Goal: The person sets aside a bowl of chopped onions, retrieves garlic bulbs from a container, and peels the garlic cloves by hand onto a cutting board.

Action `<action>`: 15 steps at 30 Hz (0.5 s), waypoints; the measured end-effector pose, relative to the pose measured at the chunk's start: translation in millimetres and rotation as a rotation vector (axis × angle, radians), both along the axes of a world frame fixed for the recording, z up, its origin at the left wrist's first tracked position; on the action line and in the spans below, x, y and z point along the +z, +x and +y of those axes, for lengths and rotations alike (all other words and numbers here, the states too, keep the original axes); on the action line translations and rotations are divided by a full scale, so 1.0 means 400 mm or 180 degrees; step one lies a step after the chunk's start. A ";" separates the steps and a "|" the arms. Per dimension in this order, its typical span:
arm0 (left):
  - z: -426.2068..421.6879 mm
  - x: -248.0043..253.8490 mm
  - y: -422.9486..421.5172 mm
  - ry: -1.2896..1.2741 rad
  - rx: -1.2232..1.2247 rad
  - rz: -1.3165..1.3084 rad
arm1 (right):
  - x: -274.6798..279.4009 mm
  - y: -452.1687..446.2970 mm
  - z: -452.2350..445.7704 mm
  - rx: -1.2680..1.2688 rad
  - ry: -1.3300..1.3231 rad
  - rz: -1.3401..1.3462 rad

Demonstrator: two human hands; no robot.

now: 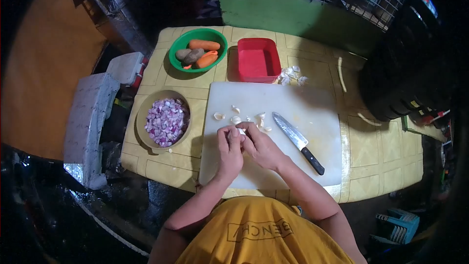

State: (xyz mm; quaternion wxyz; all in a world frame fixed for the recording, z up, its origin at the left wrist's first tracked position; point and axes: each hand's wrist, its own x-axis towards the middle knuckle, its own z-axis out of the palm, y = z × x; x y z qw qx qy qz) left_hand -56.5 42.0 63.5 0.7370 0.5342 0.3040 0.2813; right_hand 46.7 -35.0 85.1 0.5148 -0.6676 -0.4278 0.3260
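My left hand [229, 149] and my right hand [260, 145] meet over the white cutting board [312, 102]. Their fingers pinch a small white garlic clove [240, 131] between them, partly covered by the fingertips. Several loose garlic cloves [219, 116] and bits lie on the board just beyond my hands. To the right of my right hand rests a knife [293, 133] with a black handle, its blade pointing away to the upper left. Garlic skins [291, 75] are heaped past the board's far edge.
A bowl of chopped purple onion [166, 122] stands left of the board. Behind are a green basin [221, 60] with carrots and brown roots, and a red container [258, 58]. A large black object [408, 63] is at the table's right, beside the yellow tablecloth [376, 142].
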 end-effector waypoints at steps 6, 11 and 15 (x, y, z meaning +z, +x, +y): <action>-0.027 -0.024 -0.042 0.0950 0.0332 0.0484 | -0.008 -0.071 -0.012 -0.0105 -0.0314 -0.0520; -0.037 -0.063 -0.053 0.0765 0.0382 0.0615 | -0.057 -0.094 -0.020 -0.0216 -0.0327 -0.0244; -0.042 -0.056 -0.042 0.0694 0.0666 0.0845 | -0.123 -0.095 -0.025 -0.0436 0.0077 -0.0009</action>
